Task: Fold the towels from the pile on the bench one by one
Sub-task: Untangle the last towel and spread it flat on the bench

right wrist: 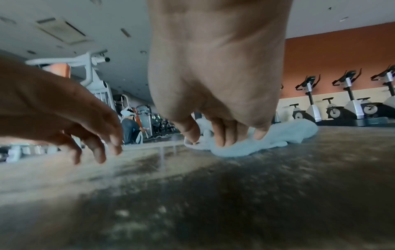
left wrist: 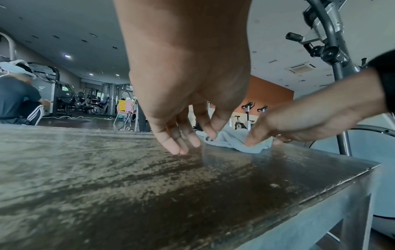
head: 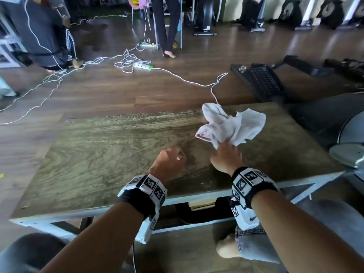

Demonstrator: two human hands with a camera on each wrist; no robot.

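Note:
One crumpled white towel (head: 232, 125) lies on the far right part of the worn wooden bench (head: 98, 154). My right hand (head: 226, 150) grips the towel's near edge. In the right wrist view the right hand (right wrist: 222, 137) has its fingers and thumb curled into the towel (right wrist: 284, 137). My left hand (head: 173, 156) hovers just left of it over bare wood and holds nothing. The left wrist view shows the left hand (left wrist: 188, 143) with fingers hanging loosely, short of the towel (left wrist: 226, 140). No other towels are in view.
White cables and a power strip (head: 142, 66) lie on the floor beyond the bench. A person (head: 45, 36) crouches at far left. Black gym equipment (head: 260, 81) and a metal disc (head: 348, 154) stand close on the right. My knee (head: 246, 243) is under the near edge.

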